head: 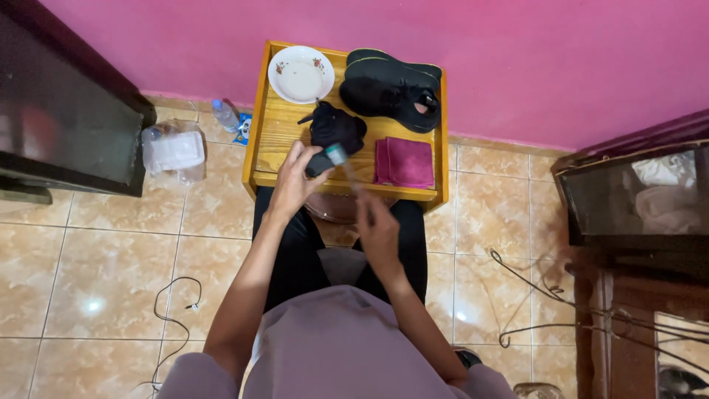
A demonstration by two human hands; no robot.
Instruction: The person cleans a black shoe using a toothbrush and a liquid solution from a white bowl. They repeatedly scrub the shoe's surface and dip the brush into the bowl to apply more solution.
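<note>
Head view: person seated, looking down at both hands over a small wooden worktop (269, 159) set against a pink wall.
Left hand (294, 179): raised at the worktop's front edge, fingers curled round a dark, stubby object (319, 164); grip closed on it, thumb side up.
Right hand (378, 227): lower and nearer the body, blurred by motion; it seems to pinch the near end of a thin brush-like stick (347, 171), but the blur keeps me from telling how tight the grip is.
Stick's axis: runs diagonally, from the right hand up and leftwards to a pale blue-green tip (337, 154) that sits just beside the dark object.
Key relation: the tip meets the dark object at the left hand, so the left hand is the nearer one; the right hand lies down and to the right, along the stick.
On the worktop: black cloth bundle (337, 127) just beyond the left hand, folded magenta cloth (404, 162) to its right, white plate (300, 74) at the back left, black shoe (391, 89) at the back right.
Floor: tan tiles, plastic bottle (225, 115) and clear container (173, 151) left of the worktop.
</note>
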